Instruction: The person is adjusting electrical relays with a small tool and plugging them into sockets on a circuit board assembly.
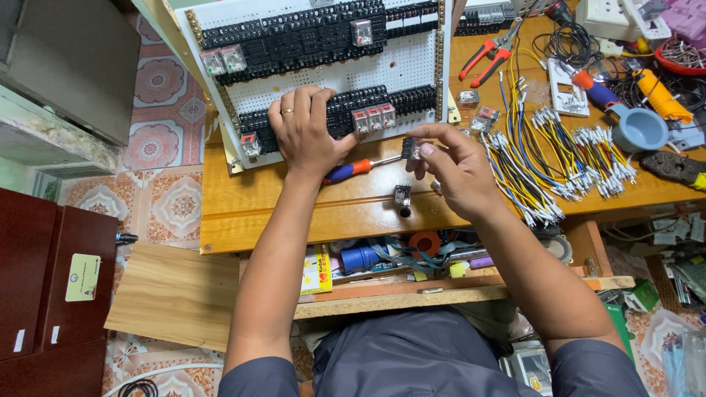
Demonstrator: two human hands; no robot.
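1. On the varnished wooden workbench (243, 213), a white perforated panel (412, 70) is lying flat, its surface dotted with a fine grid of holes and crossed by rows of black ribbed relay sockets (294, 33)
2. Left hand (305, 132) is resting palm down on the lower socket row, fingers spread and pressing flat; it is gripping nothing, and a ring is showing on one finger
3. Right hand (452, 165) is hovering just over the panel's lower right corner, thumb and fingertips pinched on a small clear-cased relay (412, 147), boxy with a dark base
4. Three similar clear relays with red tops (373, 117) are sitting seated in the lower row, just beside the left hand's fingertips
5. Screwdriver (353, 169) with a blue and orange handle and bright metal shaft is lying on the bench between the two hands, touching neither as far as can be told
6. Another small clear relay (402, 195) is standing loose on the bench near the front edge, below the right hand
7. Bundles of yellow, blue and white wires (544, 162), tipped with pale ferrules, are fanning across the bench to the right of the right hand
8. Red-handled pliers (489, 59) are lying further back, beside the panel's right edge
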